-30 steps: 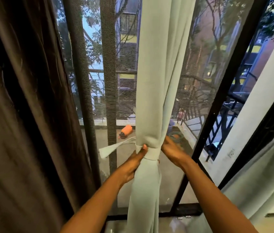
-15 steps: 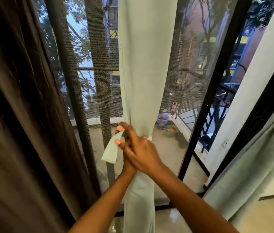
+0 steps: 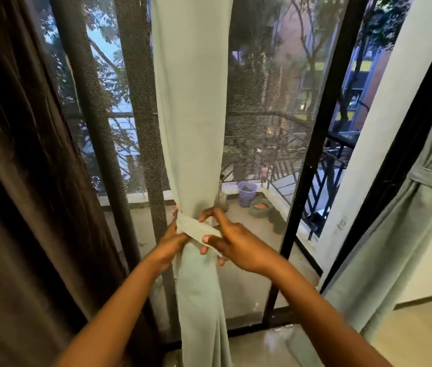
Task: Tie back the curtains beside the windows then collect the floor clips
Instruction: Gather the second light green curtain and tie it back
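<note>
Both hands were engaged: tie-back band (image 3: pixel 198 229) was pinched by right hand (image 3: pixel 232 243), gathered pale-green curtain (image 3: pixel 191 128) gripped by left hand (image 3: pixel 171 243)

Glossy pale floor (image 3: pixel 408 337) runs along the foot of the black window frame (image 3: pixel 270 313). Two small metallic pieces (image 3: pixel 282 328) lie on it just beside the frame's bottom rail; too small to identify. Green curtain (image 3: pixel 204 327) hangs down to the floor left of them.

Both forearms are bare up to the frame edge (no sleeve, watch or ring shows).
</note>
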